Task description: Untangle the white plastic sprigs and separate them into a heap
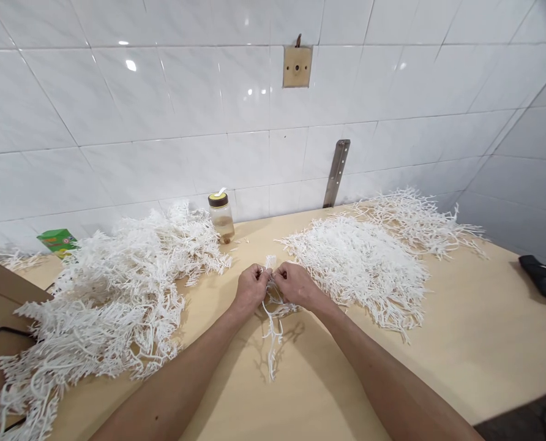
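A white branching strand piece (272, 331) hangs from my two hands over the middle of the table. My left hand (253, 286) pinches its upper part between thumb and fingers. Close beside it, my right hand (295, 283) is closed on the same piece. Small white tips stick up between the hands. A large tangled heap of white branching pieces (117, 294) lies to the left. Another flatter pile (365, 263) lies just right of my right hand.
Behind the left heap stand a jar with a yellow-black lid (222, 219) and a green box (57, 240). More white pieces (415, 220) lie at the back right. A metal strip (336, 173) leans on the tiled wall. A black object (545, 278) sits at the right edge.
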A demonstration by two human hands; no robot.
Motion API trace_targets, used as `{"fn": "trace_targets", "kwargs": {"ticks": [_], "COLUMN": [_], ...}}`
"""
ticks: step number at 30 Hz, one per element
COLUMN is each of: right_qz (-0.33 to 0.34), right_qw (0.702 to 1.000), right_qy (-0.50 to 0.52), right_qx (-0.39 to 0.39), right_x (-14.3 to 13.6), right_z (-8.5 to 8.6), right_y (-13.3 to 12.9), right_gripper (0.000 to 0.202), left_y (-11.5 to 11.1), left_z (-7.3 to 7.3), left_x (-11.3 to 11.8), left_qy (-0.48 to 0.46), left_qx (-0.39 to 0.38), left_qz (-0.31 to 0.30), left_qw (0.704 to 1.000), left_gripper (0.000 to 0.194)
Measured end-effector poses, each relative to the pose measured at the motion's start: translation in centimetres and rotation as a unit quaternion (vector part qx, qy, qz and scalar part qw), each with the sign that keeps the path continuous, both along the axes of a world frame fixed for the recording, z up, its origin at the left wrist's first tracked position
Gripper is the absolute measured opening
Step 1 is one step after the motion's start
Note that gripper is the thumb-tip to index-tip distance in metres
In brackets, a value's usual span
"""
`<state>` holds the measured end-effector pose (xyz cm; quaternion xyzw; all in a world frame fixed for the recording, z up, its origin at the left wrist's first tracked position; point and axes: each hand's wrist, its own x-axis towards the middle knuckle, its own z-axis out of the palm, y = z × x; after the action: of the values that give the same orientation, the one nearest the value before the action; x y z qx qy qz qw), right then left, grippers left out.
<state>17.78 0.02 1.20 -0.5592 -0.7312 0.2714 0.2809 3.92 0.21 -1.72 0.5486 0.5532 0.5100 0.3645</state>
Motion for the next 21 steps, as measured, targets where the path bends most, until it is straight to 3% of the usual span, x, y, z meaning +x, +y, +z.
{"fn": "trace_targets", "kwargs": {"ticks": [3, 8, 16, 18, 21], "right_qz": [0.010, -0.099, -0.207, -0.206, -0.138], "right_qw": [0.999, 0.989, 0.966, 0.963, 0.985], "right_qy": [0.000, -0.091, -0.073, -0.071, -0.028], "right_qx": [-0.039, 0.056, 0.139, 0.158, 0.102], "right_x": [-0.4, -0.4, 2.9, 3.2, 2.6], "right_z": [-0.3, -1.1, -0.4, 0.0, 0.6], "right_y": [-0.1, 0.4, 1.8, 1.8, 1.2], "right_gripper": [0.034, 0.022, 0.016, 0.022, 0.020], "left_y": [-0.3, -0.6, 0.3, 0.2, 0.2], "left_z": [0.0, 0.5, 0.0, 0.2, 0.4], "left_x": [0.1, -0.1, -0.5, -0.5, -0.4], "left_qy": [0.032, 0.073, -0.072, -0.089, -0.106], "left_qx": [0.023, 0.082, -0.007, -0.013, -0.017], "left_qz": [0.008, 0.043, -0.047, -0.049, -0.042], "left_qw": [0.999, 0.993, 0.996, 0.995, 0.993], "left_gripper": [0.023, 0.024, 0.038, 0.041, 0.042]}}
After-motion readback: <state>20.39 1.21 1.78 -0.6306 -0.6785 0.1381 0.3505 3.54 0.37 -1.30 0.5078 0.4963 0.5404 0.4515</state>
